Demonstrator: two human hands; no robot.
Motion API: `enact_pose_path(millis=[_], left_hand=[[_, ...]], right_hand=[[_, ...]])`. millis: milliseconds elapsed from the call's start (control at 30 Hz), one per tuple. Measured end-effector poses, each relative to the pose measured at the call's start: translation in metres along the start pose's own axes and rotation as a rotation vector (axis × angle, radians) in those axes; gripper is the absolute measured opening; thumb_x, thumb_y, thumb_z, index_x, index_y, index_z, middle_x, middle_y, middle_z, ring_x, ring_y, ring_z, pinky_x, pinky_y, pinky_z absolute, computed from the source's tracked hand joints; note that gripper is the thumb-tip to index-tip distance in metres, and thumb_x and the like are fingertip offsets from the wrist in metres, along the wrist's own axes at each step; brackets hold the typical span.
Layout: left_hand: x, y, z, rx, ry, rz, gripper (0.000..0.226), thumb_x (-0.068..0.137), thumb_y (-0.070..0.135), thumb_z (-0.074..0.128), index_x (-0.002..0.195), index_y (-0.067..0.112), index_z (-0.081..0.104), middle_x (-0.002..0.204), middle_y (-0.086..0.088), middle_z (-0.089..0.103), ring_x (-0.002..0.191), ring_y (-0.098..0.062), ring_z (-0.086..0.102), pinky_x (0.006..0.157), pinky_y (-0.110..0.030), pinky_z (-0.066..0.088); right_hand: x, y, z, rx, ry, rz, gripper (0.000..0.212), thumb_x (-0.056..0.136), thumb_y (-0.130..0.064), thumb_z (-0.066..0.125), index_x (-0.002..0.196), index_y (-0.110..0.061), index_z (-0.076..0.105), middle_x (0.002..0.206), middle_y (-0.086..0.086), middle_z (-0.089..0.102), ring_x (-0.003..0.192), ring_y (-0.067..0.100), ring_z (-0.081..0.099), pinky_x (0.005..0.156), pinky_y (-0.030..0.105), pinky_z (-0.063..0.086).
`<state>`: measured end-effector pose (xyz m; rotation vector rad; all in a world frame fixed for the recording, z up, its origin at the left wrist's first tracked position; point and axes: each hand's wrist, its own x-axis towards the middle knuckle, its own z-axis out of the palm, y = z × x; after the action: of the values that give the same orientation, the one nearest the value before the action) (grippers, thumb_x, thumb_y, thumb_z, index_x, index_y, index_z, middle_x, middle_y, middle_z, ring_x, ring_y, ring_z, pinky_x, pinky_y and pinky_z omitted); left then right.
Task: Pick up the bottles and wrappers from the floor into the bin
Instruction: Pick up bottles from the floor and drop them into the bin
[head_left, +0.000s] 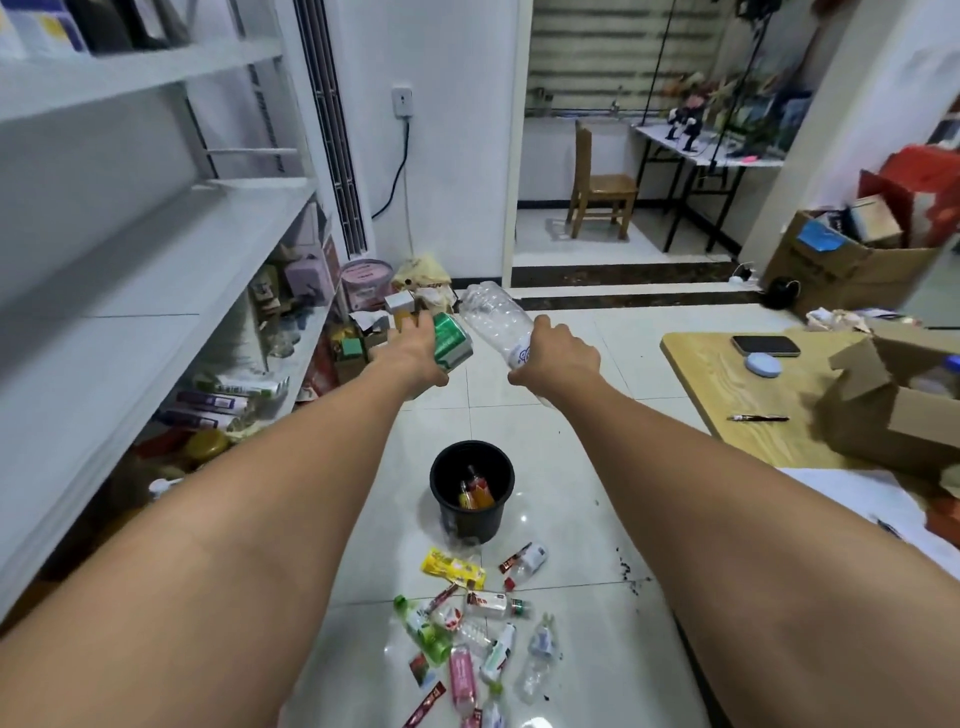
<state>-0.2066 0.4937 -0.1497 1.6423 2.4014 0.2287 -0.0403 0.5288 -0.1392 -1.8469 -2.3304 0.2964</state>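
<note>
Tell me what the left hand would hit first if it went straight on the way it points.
Probably the clear bottle in the right hand: the left hand, gripping a green-labelled container, angles toward it and the two items look nearly touching. Depth is unclear from this one view.

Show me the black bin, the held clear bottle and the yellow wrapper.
black bin (470, 522): head view, outer wall.
held clear bottle (493, 318): head view, ribbed body.
yellow wrapper (453, 567): head view, its middle.

Arms outstretched, left hand (415, 353) and right hand (558, 356) each gripping (wrists level).
</note>
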Motion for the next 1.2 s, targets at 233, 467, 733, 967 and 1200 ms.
enact_pose_path(millis=[233,467,733,967,1200], left_hand=[[0.084,-0.024,0.008,0.006,-0.023,0.055,0.089,0.077,0.027,0.073,0.144,0.012,0.016,0.139,-0.013,0.033,0.130,-0.033,0.033,0.097,-0.049,0.038],[0.151,-0.049,0.025,0.055,-0.018,0.061,0.093,0.078,0.030,0.072,0.147,0.012,0.012,0.142,-0.014,0.032,0.130,-0.035,0.033,0.099,-0.050,0.042],[0.215,-0.078,0.128,0.014,-0.002,0.016,0.079,0.076,0.030,0.076,0.135,0.014,0.025,0.135,-0.014,0.026,0.117,-0.037,0.044,0.090,-0.048,0.050],[0.291,-0.100,0.298,-0.116,-0.072,-0.058,0.079,0.074,0.026,0.078,0.133,0.011,0.028,0.127,-0.013,0.026,0.117,-0.036,0.043,0.086,-0.051,0.052],[0.361,-0.113,0.471,-0.154,0.008,-0.046,0.084,0.071,0.033,0.078,0.137,0.016,0.028,0.132,-0.006,0.038,0.122,-0.028,0.035,0.097,-0.048,0.035]], right_hand=[[0.073,-0.026,0.031,0.016,-0.014,0.073,0.066,0.078,-0.039,0.072,0.128,-0.013,0.038,0.122,0.009,0.052,0.111,0.028,0.056,0.074,0.031,0.035],[0.134,-0.034,0.082,0.022,-0.027,0.088,0.064,0.079,-0.036,0.071,0.128,-0.013,0.038,0.122,0.009,0.051,0.110,0.028,0.056,0.074,0.031,0.035],[0.201,-0.010,0.191,0.026,-0.095,0.090,0.067,0.079,-0.037,0.072,0.131,-0.013,0.036,0.123,0.009,0.050,0.112,0.028,0.055,0.074,0.032,0.035],[0.268,0.042,0.351,0.007,-0.077,0.004,0.065,0.079,-0.035,0.070,0.131,-0.012,0.036,0.121,0.009,0.050,0.110,0.029,0.055,0.073,0.032,0.034],[0.330,0.098,0.494,0.002,-0.031,-0.007,0.064,0.080,-0.033,0.069,0.131,-0.012,0.036,0.121,0.009,0.049,0.110,0.029,0.054,0.072,0.032,0.035]])
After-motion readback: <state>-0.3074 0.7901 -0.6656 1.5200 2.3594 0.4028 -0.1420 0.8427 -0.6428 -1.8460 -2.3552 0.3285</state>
